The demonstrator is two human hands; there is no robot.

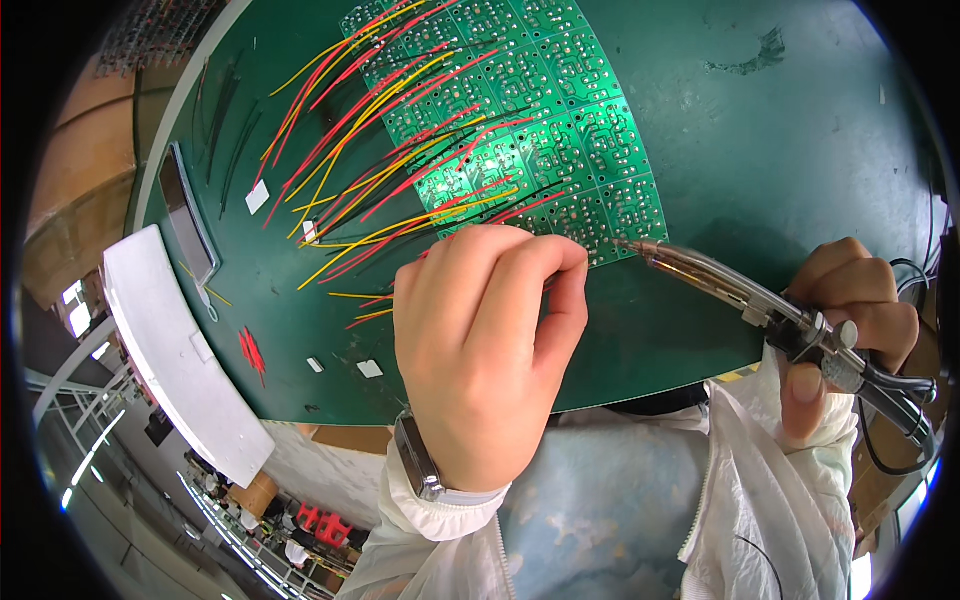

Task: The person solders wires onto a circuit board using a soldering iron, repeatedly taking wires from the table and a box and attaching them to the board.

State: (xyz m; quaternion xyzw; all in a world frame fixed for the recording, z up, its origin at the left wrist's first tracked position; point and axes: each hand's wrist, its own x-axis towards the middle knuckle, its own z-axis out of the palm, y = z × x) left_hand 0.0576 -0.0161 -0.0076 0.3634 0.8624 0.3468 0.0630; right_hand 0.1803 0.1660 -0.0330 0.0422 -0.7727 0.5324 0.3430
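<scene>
A panel of green circuit boards (555, 145) lies on the green work surface, dotted with solder joints. Rows of red, yellow and black wires (375, 110) run from it toward the left. My left hand (480, 330) is over the panel's near edge, thumb and forefinger pinched together; whatever they hold is hidden by the fingers. In my right hand (850, 310) is a soldering iron (715, 275) with a metal tube along its shaft. Its tip meets the panel's near right part, just right of my left fingertips.
Along the left edge lie a phone-like flat device (188, 215) and a long white strip-shaped tray (185, 350). Small red pieces (252, 355) and white scraps (370, 369) are scattered on the green mat (700, 130). A black cable (880, 465) trails from the iron at right.
</scene>
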